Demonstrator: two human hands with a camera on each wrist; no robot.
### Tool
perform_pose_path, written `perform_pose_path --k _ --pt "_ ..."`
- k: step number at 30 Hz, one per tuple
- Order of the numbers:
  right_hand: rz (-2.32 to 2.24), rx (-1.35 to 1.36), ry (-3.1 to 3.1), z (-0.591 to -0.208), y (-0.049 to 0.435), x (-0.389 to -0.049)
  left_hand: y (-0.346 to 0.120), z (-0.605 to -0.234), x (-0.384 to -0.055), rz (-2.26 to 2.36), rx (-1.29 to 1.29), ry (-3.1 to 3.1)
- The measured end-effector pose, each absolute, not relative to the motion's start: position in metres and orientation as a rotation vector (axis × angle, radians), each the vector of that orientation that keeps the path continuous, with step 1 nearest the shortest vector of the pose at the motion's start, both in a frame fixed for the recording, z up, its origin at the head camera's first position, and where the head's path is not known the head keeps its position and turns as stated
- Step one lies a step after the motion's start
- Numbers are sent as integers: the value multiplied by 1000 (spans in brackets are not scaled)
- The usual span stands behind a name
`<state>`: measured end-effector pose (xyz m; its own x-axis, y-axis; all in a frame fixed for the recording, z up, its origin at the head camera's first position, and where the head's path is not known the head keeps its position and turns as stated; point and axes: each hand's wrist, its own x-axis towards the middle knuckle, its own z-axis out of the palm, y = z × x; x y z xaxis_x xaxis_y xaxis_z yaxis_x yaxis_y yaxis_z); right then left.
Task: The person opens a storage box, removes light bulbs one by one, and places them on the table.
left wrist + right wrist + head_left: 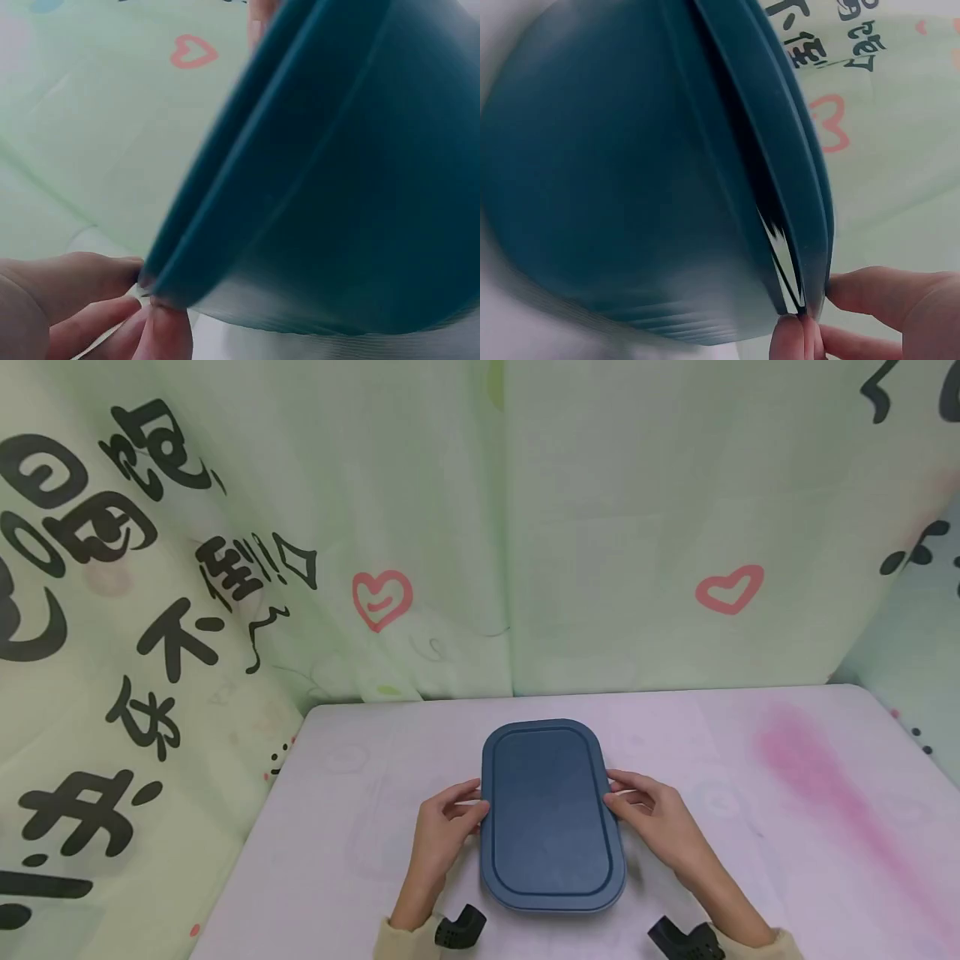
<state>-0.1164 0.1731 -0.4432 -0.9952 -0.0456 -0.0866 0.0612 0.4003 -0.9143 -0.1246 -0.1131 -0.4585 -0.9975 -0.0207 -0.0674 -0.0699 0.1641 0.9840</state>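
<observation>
A dark blue rectangular lid [553, 810] with rounded corners lies on top of a blue storage box [615, 187], whose body shows in both wrist views. My left hand [448, 827] pinches the lid's left rim, thumb above and fingers below, as the left wrist view shows. On the opposite side, my right hand [663, 827] pinches the lid's right rim in the same way. A narrow gap between lid and box is visible in the right wrist view, near the right fingertips [787, 337]. What the box holds is hidden.
The box stands on a table [390, 752] covered in pale pink, with a brighter pink smear at the right. Behind it hangs a light green curtain [600, 527] with red hearts and black lettering. Black wrist cameras [461, 927] sit on both sleeves.
</observation>
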Motion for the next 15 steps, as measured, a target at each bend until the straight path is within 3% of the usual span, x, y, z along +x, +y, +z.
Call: perform_pose_path --k 15 --pt "-1720 -63 2531 -438 174 -118 -112 -451 -121 2030 -140 2380"
